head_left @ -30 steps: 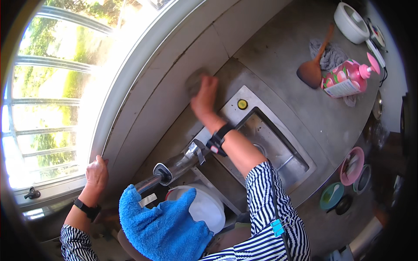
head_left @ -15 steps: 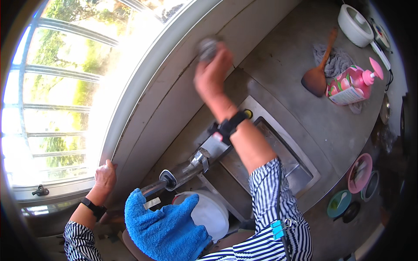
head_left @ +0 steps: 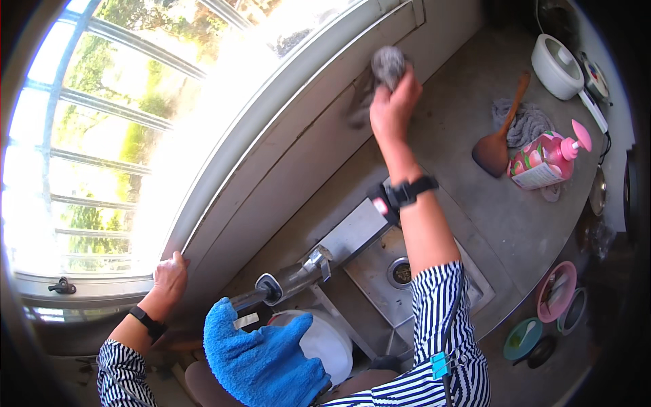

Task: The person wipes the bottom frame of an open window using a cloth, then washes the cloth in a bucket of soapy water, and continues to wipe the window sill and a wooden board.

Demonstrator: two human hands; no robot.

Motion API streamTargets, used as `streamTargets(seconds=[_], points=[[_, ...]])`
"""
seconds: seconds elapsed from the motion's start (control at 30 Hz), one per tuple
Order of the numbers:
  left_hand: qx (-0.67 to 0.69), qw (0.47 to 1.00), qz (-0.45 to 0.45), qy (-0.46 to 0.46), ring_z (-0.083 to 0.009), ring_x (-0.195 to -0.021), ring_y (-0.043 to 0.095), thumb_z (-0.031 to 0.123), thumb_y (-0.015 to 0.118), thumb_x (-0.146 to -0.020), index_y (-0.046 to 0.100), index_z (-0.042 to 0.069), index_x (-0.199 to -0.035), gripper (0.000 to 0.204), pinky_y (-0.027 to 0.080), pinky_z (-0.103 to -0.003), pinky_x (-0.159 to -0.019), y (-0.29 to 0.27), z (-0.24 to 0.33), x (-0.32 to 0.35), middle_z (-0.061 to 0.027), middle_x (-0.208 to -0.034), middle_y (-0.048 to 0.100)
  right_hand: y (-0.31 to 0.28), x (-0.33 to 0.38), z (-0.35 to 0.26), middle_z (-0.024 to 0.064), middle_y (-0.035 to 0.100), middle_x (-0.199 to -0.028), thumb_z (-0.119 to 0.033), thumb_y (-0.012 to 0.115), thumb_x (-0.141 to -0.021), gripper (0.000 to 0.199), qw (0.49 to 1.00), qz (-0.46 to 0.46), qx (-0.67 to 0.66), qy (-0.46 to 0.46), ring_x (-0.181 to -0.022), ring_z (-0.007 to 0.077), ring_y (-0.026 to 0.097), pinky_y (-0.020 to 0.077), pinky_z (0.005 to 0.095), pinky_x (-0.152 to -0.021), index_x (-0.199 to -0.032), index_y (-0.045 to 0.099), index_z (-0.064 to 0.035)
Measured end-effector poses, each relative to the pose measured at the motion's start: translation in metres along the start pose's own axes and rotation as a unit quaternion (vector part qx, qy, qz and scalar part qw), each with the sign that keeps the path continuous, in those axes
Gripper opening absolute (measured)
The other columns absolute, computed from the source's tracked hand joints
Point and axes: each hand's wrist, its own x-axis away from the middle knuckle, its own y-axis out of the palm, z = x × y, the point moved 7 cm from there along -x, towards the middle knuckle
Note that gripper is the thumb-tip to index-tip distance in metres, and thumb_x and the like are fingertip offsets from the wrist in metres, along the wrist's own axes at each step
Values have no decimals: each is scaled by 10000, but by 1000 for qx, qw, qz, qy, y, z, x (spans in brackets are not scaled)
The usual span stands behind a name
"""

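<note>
My right hand (head_left: 395,112) reaches up against the white panel (head_left: 298,156) beneath the window, with its fingers closed round a grey, wiry scouring ball (head_left: 389,66). A dark shadow of the hand falls on the panel beside the ball. My left hand (head_left: 169,279) is closed over the lower corner of the window frame (head_left: 224,163), gripping its edge. The sink (head_left: 390,254) with its round drain lies below my right forearm, and a metal tap (head_left: 317,261) stands at its left side.
A blue towel (head_left: 261,356) hangs in front of a white bucket (head_left: 322,339). On the grey counter at the right are a pink pump bottle (head_left: 542,163), a wooden spatula (head_left: 494,152), a grey cloth (head_left: 532,125) and a white pot (head_left: 557,66). Several bowls, one pink (head_left: 557,292), stand lower down.
My right hand has moved right and slightly up along the panel with the scouring ball. My left hand keeps its grip on the frame. The view has shifted a little, and the sink drain now shows.
</note>
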Motion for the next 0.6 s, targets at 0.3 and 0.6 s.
streamTargets(seconds=[0.3,0.6], points=[[0,1000,11,5,-396,-622,598,228,515,-879,452,5,-830,236,459,-489,-583,6,4,-10,-218,-648,596,35,156,-115,127,343,-1147,-76,538,-744,443,933,-224,-9,-281,-1028,348,365,400,463,-843,-1149,457,-234],[-11,1000,-2,1,-398,-621,607,240,501,-884,455,4,-831,246,470,-482,-570,-4,-9,5,-216,-639,600,24,47,-80,83,472,-1032,-59,501,-760,315,940,-195,8,-279,-942,286,456,434,380,-790,-1047,529,-189]])
